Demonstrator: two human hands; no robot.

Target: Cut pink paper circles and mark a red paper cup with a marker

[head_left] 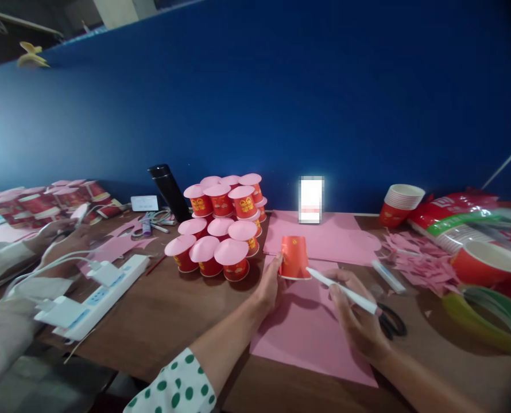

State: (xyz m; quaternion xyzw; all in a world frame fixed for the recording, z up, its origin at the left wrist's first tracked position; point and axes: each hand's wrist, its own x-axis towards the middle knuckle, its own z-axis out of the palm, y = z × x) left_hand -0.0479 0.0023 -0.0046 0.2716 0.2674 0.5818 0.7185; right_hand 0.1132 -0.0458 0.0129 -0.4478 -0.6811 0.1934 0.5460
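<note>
My left hand (271, 284) grips an orange-red paper cup (294, 258) from its left side. The cup is upside down, rim lowest, above a pink paper sheet (298, 344). My right hand (359, 312) holds a slim white pen (350, 295) whose tip points at the cup's lower right edge; whether it touches cannot be made out. Black scissor handles (395, 327) show on the table just beyond my right hand. Left of my hands stand several stacked red cups (236, 269), topped with pink paper discs (231, 252).
More pink sheets (324, 238) lie behind, below a bright blurred screen (311, 199). Nested cups (402, 203), paper scraps (419, 264) and a tape roll (492, 318) are at right. At left are a power strip (104, 298), a black flask (169, 189) and another person's hands (68, 252).
</note>
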